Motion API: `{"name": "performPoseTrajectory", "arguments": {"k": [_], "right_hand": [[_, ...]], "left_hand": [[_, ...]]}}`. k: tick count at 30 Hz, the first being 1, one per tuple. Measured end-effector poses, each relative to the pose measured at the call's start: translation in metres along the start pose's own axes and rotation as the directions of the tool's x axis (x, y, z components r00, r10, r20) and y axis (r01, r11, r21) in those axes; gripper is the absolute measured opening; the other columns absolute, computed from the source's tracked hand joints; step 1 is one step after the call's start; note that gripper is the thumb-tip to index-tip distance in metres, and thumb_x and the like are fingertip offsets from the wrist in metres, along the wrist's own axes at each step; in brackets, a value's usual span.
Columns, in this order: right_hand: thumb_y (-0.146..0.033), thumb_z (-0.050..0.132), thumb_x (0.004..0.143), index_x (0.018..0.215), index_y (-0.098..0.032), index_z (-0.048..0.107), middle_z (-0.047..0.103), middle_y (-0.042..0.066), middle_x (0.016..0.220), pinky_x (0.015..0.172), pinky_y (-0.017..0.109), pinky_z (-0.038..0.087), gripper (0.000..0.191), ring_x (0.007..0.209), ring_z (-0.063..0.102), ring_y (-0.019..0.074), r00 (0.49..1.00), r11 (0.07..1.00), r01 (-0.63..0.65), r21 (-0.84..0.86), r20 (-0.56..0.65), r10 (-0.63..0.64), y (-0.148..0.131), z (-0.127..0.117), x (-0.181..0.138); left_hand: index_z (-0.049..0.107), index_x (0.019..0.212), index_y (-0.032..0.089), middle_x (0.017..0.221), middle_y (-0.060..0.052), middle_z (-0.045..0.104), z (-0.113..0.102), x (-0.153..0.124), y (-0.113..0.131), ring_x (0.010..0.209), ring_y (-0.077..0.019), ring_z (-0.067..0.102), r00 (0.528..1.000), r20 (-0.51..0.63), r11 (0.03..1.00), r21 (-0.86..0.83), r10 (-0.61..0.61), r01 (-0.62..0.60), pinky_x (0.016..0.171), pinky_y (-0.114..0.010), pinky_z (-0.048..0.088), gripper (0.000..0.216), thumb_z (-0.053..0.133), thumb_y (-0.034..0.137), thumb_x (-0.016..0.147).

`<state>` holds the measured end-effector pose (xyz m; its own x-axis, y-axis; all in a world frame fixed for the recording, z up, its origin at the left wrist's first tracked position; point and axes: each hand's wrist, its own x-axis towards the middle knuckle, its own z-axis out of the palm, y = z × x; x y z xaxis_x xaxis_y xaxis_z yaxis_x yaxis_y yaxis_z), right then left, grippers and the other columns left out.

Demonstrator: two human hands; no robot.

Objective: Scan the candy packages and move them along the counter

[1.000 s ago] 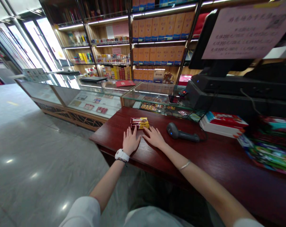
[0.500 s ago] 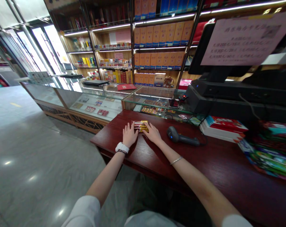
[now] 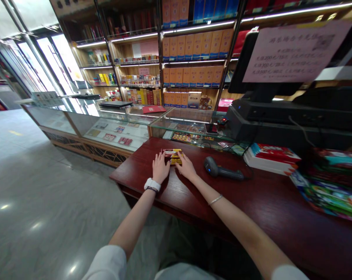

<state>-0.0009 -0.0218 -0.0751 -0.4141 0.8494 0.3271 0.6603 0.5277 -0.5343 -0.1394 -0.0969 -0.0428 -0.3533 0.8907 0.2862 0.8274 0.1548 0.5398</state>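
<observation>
A small stack of yellow and red packets [image 3: 174,156] lies on the dark red wooden desk [image 3: 187,210], close to its far edge. My left hand [image 3: 161,169], with a white watch at the wrist, grips the left side of the stack. From the right, my right hand [image 3: 186,167] presses on the same stack, its fingers over the yellow end. Both thumbs are at the near side. What is printed on the packets is too small to read. To the right of my right hand lies a black barcode scanner [image 3: 222,170].
Red and white boxes [image 3: 272,157] and colourful snack bags [image 3: 330,190] sit at the right. Behind them stands a monitor with a pink paper sign [image 3: 289,54]. A glass display counter [image 3: 117,120] borders the desk's far side, with stocked shelves [image 3: 193,77] beyond.
The view has shifted slightly. Both hands stay on the stack of packets, with barely any movement of the fingers.
</observation>
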Motion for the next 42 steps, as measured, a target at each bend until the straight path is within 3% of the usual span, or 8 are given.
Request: {"name": "performPoseTrajectory", "arguments": {"k": [4,8,16,25,33,38,42], "right_hand": [[-0.023,0.054,0.089,0.153,-0.020,0.038,0.044,0.014,0.155,0.118,0.049,0.034,0.066,0.146,0.038,0.0270,0.990,0.991,0.098,0.095,-0.116,-0.087,0.003,-0.012,-0.002],[-0.023,0.052,0.090,0.148,-0.025,0.046,0.052,0.010,0.149,0.116,0.049,0.038,0.059,0.141,0.045,0.0271,0.954,0.975,0.176,0.139,-0.269,-0.133,0.001,-0.038,-0.009],[-0.032,0.052,0.096,0.133,-0.023,0.062,0.064,0.011,0.133,0.110,0.048,0.045,0.039,0.126,0.058,0.0274,0.845,0.983,0.184,0.030,-0.515,-0.142,0.019,-0.100,-0.030],[-0.033,0.053,0.095,0.129,-0.019,0.062,0.068,0.013,0.127,0.102,0.048,0.049,0.038,0.113,0.064,0.0276,0.765,0.996,0.070,-0.050,-0.638,-0.086,0.080,-0.141,-0.059],[-0.036,0.058,0.091,0.140,-0.018,0.054,0.069,0.013,0.119,0.100,0.045,0.050,0.052,0.107,0.065,0.0267,0.696,1.000,0.013,-0.007,-0.718,-0.014,0.128,-0.164,-0.073],[-0.038,0.063,0.088,0.154,-0.017,0.035,0.071,0.010,0.106,0.093,0.045,0.054,0.075,0.099,0.067,0.0267,0.703,0.996,-0.039,0.086,-0.706,0.088,0.143,-0.162,-0.074],[-0.035,0.064,0.086,0.154,-0.017,0.034,0.070,0.011,0.106,0.094,0.046,0.053,0.077,0.101,0.067,0.0281,0.743,0.994,-0.021,0.108,-0.664,0.088,0.143,-0.159,-0.076]], "left_hand": [[0.044,0.147,0.018,0.157,-0.015,0.041,0.002,0.003,0.004,0.149,-0.0355,0.030,0.989,-0.115,0.991,-0.088,0.089,-0.099,0.118,-0.059,0.031,0.056,0.053,0.021,0.092],[0.050,0.143,0.019,0.149,-0.015,0.051,0.004,0.008,0.014,0.144,-0.0316,0.042,0.949,-0.258,0.950,-0.203,0.183,-0.238,0.116,-0.054,0.037,0.048,0.052,0.025,0.096],[0.068,0.122,0.023,0.118,-0.010,0.071,0.008,0.009,0.056,0.115,-0.0240,0.063,0.845,-0.436,0.853,-0.267,0.308,-0.449,0.102,-0.043,0.049,0.029,0.056,0.032,0.097],[0.070,0.117,0.023,0.112,-0.007,0.073,0.035,0.012,0.117,0.107,-0.0237,0.062,0.778,-0.376,0.755,-0.245,0.504,-0.608,0.099,-0.042,0.049,0.026,0.066,0.027,0.091],[0.068,0.117,0.025,0.113,-0.005,0.072,0.073,0.025,0.152,0.108,-0.0213,0.063,0.728,-0.321,0.634,-0.358,0.606,-0.686,0.099,-0.039,0.050,0.027,0.067,0.026,0.090],[0.058,0.132,0.026,0.118,-0.006,0.070,0.094,0.032,0.153,0.110,-0.0206,0.064,0.772,-0.290,0.624,-0.460,0.566,-0.631,0.100,-0.039,0.051,0.042,0.066,0.025,0.091],[0.054,0.136,0.026,0.118,-0.006,0.070,0.096,0.032,0.144,0.110,-0.0212,0.065,0.792,-0.251,0.647,-0.467,0.556,-0.603,0.100,-0.040,0.052,0.049,0.068,0.025,0.089]]}}
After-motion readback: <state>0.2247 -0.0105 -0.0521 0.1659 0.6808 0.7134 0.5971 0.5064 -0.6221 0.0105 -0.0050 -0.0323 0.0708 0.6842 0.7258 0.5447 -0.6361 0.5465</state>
